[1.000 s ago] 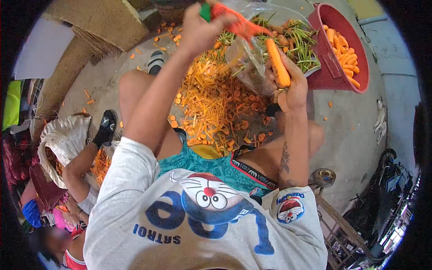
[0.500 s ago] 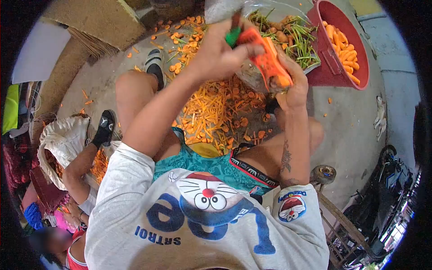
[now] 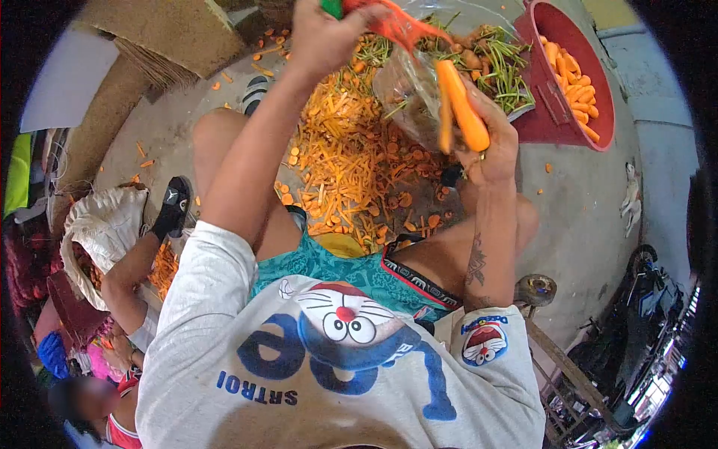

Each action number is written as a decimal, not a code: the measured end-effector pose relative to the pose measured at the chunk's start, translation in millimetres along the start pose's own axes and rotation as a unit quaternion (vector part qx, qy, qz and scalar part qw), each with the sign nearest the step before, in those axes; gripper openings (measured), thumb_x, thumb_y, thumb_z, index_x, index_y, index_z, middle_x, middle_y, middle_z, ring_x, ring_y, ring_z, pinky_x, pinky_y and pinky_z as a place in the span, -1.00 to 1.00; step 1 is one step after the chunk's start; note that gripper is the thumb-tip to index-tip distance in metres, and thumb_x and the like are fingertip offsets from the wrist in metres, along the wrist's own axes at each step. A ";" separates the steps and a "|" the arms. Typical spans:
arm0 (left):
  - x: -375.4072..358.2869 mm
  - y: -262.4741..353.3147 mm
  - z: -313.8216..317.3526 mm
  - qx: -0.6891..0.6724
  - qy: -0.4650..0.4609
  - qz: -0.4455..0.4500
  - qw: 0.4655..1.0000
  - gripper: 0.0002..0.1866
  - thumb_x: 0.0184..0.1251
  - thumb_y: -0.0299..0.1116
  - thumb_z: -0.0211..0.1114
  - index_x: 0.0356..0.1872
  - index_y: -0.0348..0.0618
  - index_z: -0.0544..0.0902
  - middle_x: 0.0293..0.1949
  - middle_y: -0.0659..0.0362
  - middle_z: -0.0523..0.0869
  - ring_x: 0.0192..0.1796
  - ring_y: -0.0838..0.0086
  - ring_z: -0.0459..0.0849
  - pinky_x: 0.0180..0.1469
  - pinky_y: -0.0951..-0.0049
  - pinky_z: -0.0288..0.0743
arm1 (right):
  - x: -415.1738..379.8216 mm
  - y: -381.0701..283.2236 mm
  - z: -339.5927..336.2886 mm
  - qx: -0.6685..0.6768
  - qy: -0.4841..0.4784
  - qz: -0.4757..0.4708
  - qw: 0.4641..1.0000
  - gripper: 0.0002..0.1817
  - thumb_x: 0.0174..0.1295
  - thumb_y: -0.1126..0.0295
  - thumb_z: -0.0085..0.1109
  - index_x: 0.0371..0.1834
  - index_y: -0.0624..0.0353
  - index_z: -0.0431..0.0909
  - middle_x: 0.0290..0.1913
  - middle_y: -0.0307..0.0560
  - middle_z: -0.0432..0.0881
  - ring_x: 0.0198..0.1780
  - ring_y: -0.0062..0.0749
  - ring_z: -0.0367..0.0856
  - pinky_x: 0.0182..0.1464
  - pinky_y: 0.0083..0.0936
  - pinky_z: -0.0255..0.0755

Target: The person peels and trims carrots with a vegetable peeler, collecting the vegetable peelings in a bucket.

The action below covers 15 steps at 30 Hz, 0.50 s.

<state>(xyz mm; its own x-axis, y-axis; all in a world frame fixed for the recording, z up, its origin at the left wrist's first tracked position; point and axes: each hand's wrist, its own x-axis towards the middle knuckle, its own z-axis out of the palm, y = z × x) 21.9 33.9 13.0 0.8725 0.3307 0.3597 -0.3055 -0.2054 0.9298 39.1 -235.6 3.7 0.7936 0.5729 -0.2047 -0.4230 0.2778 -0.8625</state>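
Observation:
In the upper part of the head view, my left hand [image 3: 325, 41] is closed around an orange-red peeler [image 3: 400, 26] with a green part at the grip. The peeler is up and left of the carrot, apart from it. My right hand [image 3: 490, 142] grips a bright, peeled-looking carrot [image 3: 465, 112], its fingers behind it. A loose peel strip [image 3: 446, 123] hangs beside the carrot, blurred. Behind it lies a clear plastic bag [image 3: 419, 93], next to unpeeled carrots with green stems [image 3: 508, 75]. Below, between my legs, is a pile of carrot peels [image 3: 348, 165].
A red tub [image 3: 532, 90] with several peeled carrots [image 3: 572, 82] stands at the upper right. A white sack [image 3: 108, 224] sits at the left, near another person's leg [image 3: 127, 284]. A metal-framed cart [image 3: 557, 359] is at the lower right. Carrot slices lie scattered on the floor.
My left hand and the peeler have moved up and left, off the carrot. My right hand still holds the carrot, now more exposed, with a peel strip beside it.

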 end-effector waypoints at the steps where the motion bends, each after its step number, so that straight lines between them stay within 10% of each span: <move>1: 4.5 -5.9 -2.7 -0.019 0.041 0.010 0.999 -0.89 0.46 -0.51 0.34 -0.24 -0.23 0.55 -0.38 0.20 0.69 -0.33 0.49 0.70 -0.20 0.39 0.60 | 1.9 0.0 -6.5 0.051 -0.057 0.012 0.997 -0.48 0.49 0.22 0.03 0.39 0.33 0.45 -0.09 -0.07 0.64 -0.29 -0.50 0.59 -0.38 -0.59 0.50; 8: -39.2 3.8 38.0 -0.047 -0.087 0.106 0.990 -0.78 0.28 -0.42 0.55 -0.17 -0.20 0.67 -0.31 0.31 0.74 -0.23 0.64 0.67 -0.15 0.51 0.60 | 5.1 2.0 13.5 -0.001 0.116 -0.067 0.991 -0.50 0.48 0.29 0.07 0.35 0.43 0.48 -0.03 0.00 0.69 -0.33 -0.51 0.63 -0.48 -0.57 0.42; 10: -15.6 -8.4 18.5 0.016 -0.043 0.062 0.997 -0.79 0.28 -0.44 0.54 -0.16 -0.20 0.67 -0.30 0.31 0.74 -0.20 0.64 0.67 -0.11 0.51 0.58 | 5.3 2.7 -18.3 0.074 -0.108 0.024 0.991 -0.51 0.48 0.29 0.06 0.35 0.42 0.48 -0.07 -0.02 0.68 -0.32 -0.51 0.62 -0.48 -0.59 0.41; 12: 4.7 5.7 0.7 -0.033 0.081 -0.037 0.995 -0.87 0.45 -0.48 0.36 -0.24 -0.23 0.55 -0.37 0.19 0.69 -0.33 0.49 0.70 -0.20 0.39 0.59 | -1.3 -5.2 1.0 0.095 -0.130 0.031 0.986 -0.50 0.48 0.27 0.07 0.34 0.40 0.48 -0.12 -0.04 0.68 -0.32 -0.50 0.60 -0.49 -0.62 0.37; 15: -10.5 5.8 18.4 -0.036 0.013 0.050 0.998 -0.86 0.40 -0.46 0.42 -0.21 -0.21 0.60 -0.35 0.24 0.70 -0.30 0.56 0.68 -0.19 0.46 0.58 | 4.8 4.4 -7.7 0.110 -0.044 -0.009 0.993 -0.49 0.47 0.24 0.09 0.34 0.40 0.49 -0.13 -0.06 0.68 -0.26 -0.45 0.63 -0.35 -0.47 0.50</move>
<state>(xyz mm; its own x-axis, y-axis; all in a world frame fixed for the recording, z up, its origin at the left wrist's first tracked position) 18.0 12.3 13.1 0.8260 0.3365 0.4523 -0.4185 -0.1716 0.8919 44.4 -237.5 -4.6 0.7646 0.6292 -0.1395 -0.5017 0.4453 -0.7417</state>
